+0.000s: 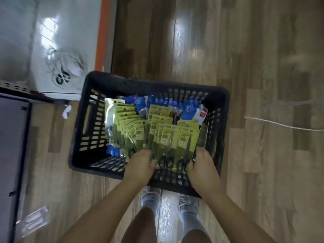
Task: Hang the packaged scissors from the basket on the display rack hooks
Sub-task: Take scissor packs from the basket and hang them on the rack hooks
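A black slatted basket [98, 130] stands on the wood-plank floor [254, 67], its near rim just ahead of the person's grey shoes [151, 197]. Inside, yellow-green packaged scissors [168, 137] lie fanned in two overlapping stacks across the middle and near half, header cards pointing toward the far wall; blue-carded packs [189, 106] fill the far right corner, with one more at the near left of the stacks. The left hand [140, 165] reaches over the near rim, its fingers curled onto the lower left edge of the right-hand stack; the right hand [201, 165] grasps the same stack at its lower right edge, fingers bent round the packets — black scissor handles show between the two hands. The basket's left wall and near left corner hold bare floor grid. Beyond the far left corner stands a white cabinet [70, 32] with an orange edge strip, almost touching the basket rim, and coiled white cord [64, 71] lies on it. A dark panel [12, 137] runs along the left margin, with a clear packet [33, 223] on the floor beside it. To the right of the basket the floor lies open, crossed only by a thin white cord [280, 124].
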